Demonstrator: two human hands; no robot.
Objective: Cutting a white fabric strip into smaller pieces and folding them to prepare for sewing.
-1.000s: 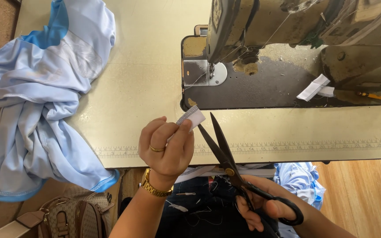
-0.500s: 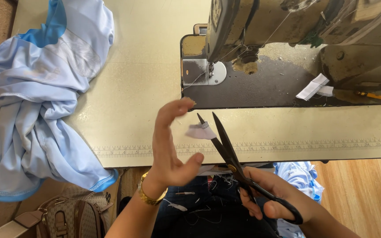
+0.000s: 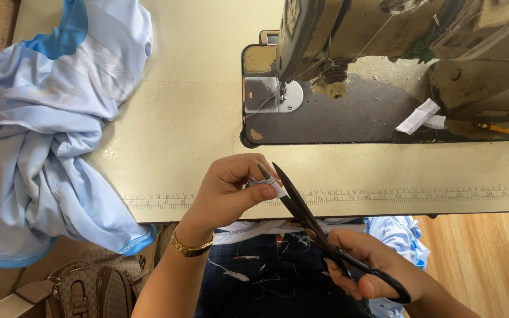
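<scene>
Left hand [image 3: 231, 191] pinching a small white fabric piece [image 3: 269, 185] between thumb and fingertips, just in front of the sewing machine [image 3: 384, 35], right hand [image 3: 372, 265] closed around black scissors [image 3: 316, 227], blades slightly apart at the piece, light blue garment [image 3: 54, 129] far left of the machine.

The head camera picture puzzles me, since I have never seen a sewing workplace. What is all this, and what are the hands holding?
The camera sits on the person's head and looks down at their own two hands, over a pale sewing table with a ruler strip along its near edge. The big beige machine at the top is a sewing machine. A heap of light blue cloth lies at the left, partly hanging off the table. A small white folded piece lies on the machine's bed. The left hand pinches a small white tag. The right hand holds black scissors, blades open at the tag. A brown handbag sits below.
</scene>
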